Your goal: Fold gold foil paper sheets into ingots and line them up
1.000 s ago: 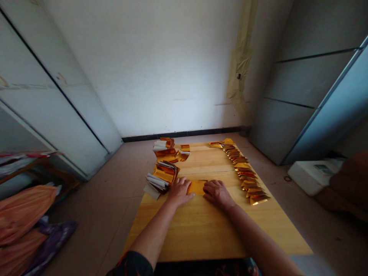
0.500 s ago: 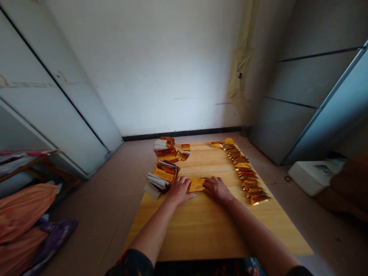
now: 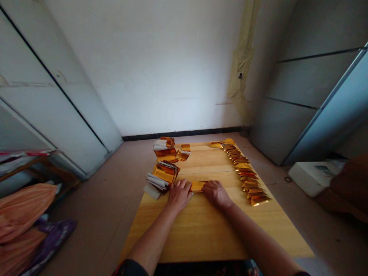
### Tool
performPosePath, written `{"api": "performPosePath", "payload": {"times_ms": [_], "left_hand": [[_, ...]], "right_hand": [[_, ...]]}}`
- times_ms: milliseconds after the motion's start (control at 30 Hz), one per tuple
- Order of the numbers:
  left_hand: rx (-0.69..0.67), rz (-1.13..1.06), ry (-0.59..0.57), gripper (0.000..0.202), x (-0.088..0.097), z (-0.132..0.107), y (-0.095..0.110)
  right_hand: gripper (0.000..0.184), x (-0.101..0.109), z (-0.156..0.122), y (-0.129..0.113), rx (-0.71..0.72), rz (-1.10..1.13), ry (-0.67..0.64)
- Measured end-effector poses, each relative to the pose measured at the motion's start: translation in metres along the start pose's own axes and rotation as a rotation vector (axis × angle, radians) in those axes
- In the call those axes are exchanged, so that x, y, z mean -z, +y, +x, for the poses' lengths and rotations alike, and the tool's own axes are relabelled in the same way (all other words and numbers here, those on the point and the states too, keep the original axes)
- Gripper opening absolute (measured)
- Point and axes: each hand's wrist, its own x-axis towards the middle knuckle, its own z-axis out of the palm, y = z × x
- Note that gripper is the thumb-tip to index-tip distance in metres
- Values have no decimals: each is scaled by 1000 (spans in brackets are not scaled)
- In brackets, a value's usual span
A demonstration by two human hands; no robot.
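Wooden tabletop (image 3: 201, 237): gold foil packets (image 3: 247, 180) in row, foil stacks (image 3: 163, 174) at left.

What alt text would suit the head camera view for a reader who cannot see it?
The left hand and right hand press a folded gold foil strip on a pale wooden board, between a stack of gold-and-white foil pieces and a long row of folded gold packets.

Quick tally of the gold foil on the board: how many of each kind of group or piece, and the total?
Gold foil piece between left hand and right hand: 1
Stacks of folded gold-and-white foil: 2
Loose gold pieces: 2
Row of folded gold pieces: 1
Total: 6
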Motion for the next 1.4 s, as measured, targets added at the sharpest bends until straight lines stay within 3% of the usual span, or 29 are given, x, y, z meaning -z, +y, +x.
{"api": "performPosePath", "payload": {"times_ms": [133, 233, 400, 567, 767, 1000, 1400], "left_hand": [[-73, -141, 104, 38, -2, -4, 1], [-143, -324, 103, 27, -6, 0, 2], [-8, -441, 97, 22, -9, 15, 5], [79, -363, 53, 22, -7, 26, 11], [190, -149, 26, 20, -9, 30, 21], [202, -63, 42, 25, -11, 29, 27], [216, 7, 58, 23, -13, 26, 29]], "right_hand": [[22, -1, 2, 2, -51, 76, 21], [20, -4, 3, 4, -96, 137, 49], [20, -12, 4, 10, -164, 249, 91], [27, -17, 9, 11, -361, 205, 137], [24, -12, 18, 3, -527, 32, 49], [14, -14, 20, 2, -527, -41, 39], [13, -10, 20, 0, -546, -37, 37]]}}
